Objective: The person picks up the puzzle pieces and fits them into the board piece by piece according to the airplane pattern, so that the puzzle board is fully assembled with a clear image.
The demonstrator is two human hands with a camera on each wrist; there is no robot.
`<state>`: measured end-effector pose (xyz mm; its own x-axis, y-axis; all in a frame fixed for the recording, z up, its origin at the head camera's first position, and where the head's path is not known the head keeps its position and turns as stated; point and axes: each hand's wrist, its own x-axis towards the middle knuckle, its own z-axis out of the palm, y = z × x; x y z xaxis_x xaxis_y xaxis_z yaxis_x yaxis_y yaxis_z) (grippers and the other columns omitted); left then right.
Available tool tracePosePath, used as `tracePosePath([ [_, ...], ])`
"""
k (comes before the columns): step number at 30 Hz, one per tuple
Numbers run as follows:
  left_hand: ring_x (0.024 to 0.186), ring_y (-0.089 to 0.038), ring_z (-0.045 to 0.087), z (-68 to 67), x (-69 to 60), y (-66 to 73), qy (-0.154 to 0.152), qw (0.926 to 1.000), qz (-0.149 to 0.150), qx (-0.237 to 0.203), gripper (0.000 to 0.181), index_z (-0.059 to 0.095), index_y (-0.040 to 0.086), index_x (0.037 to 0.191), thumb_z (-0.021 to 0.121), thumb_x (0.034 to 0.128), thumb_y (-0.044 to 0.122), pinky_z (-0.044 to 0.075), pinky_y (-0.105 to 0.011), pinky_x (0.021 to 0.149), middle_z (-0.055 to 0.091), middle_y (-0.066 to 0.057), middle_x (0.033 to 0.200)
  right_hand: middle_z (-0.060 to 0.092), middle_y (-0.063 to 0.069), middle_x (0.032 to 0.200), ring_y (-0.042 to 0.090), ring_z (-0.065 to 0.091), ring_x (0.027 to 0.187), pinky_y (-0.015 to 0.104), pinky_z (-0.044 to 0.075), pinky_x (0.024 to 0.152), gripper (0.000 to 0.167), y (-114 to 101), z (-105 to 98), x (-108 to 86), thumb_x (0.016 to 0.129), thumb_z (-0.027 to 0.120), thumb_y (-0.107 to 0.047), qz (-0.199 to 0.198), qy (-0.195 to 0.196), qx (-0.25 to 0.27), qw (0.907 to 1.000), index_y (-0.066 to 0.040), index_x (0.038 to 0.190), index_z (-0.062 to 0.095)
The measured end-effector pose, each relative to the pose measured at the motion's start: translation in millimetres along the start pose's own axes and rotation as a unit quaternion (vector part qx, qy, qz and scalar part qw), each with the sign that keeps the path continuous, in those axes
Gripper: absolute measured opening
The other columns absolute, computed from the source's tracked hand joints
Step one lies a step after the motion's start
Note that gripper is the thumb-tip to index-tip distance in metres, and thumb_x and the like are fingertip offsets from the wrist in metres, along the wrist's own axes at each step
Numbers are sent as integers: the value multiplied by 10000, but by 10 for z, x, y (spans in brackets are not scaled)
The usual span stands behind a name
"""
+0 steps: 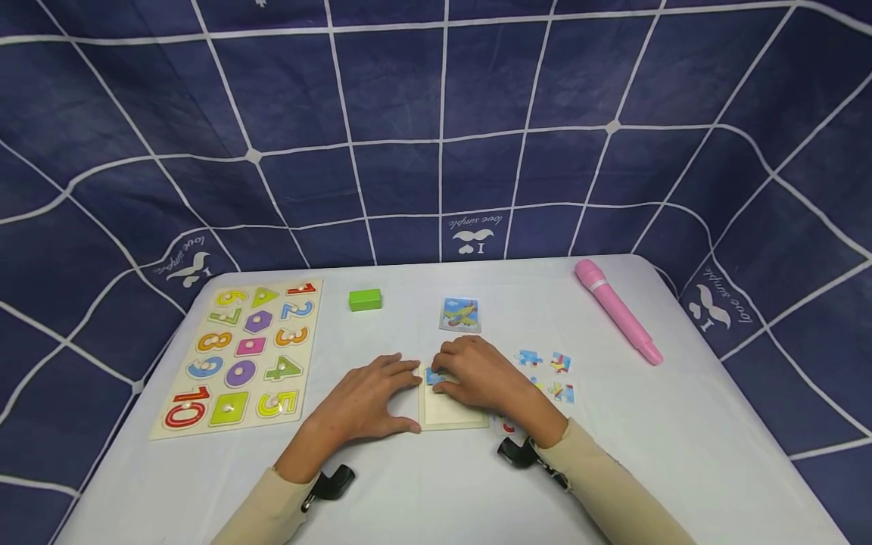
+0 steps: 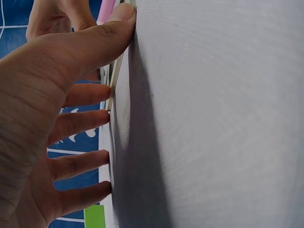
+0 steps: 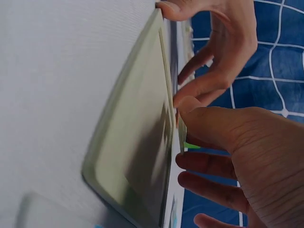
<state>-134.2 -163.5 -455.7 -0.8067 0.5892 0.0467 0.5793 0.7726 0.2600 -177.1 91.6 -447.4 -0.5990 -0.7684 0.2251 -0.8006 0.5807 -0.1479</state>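
A pale wooden puzzle tray (image 1: 455, 412) with a raised rim lies at the middle front of the table. My left hand (image 1: 371, 395) rests beside it, thumb and fingertips touching its left edge with the fingers spread. Over the tray's far left corner, my right hand (image 1: 482, 372) pinches a blue jigsaw piece (image 1: 434, 376) between thumb and fingers; edge-on in the right wrist view, the thin piece (image 3: 182, 132) is just above the rim. Several loose jigsaw pieces (image 1: 529, 358) lie right of the tray, some partly hidden by the right forearm.
Behind the tray lies an airplane picture card (image 1: 460, 313). A green block (image 1: 365, 300) stands at the back, left of the card. On the left is a number-and-shape board (image 1: 197, 348); a pink microphone-shaped toy (image 1: 620, 312) lies at the right.
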Motion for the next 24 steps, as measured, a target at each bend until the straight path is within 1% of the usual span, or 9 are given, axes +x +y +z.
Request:
tracePosePath([
  [4, 1492, -319, 506, -2, -2, -2, 33, 10000, 42, 16, 765, 746, 218, 1366, 863, 785, 702, 566, -564, 1027, 604, 10, 1564, 726, -54, 1013, 171, 696, 985, 424, 527, 1077, 252, -21, 26, 4, 949, 841, -386, -4, 32, -85, 10000, -184, 1097, 814],
  [10, 1499, -316, 500, -1, -3, -1, 3, 10000, 11, 37, 770, 742, 222, 1373, 857, 787, 708, 571, -575, 1007, 601, 19, 1568, 728, -45, 1032, 171, 692, 989, 432, 536, 1054, 252, -41, 62, 8, 947, 844, -383, 86, 22, -119, 9999, -191, 1106, 814],
  [24, 1511, -319, 486, -2, -2, 4, -65, 10000, -62, 3, 778, 734, 222, 1385, 856, 790, 707, 562, -578, 1029, 593, 25, 1577, 699, -37, 1034, 166, 689, 984, 442, 534, 1062, 247, -52, 86, 19, 948, 846, -373, 99, -16, -163, 9998, -193, 1113, 807],
])
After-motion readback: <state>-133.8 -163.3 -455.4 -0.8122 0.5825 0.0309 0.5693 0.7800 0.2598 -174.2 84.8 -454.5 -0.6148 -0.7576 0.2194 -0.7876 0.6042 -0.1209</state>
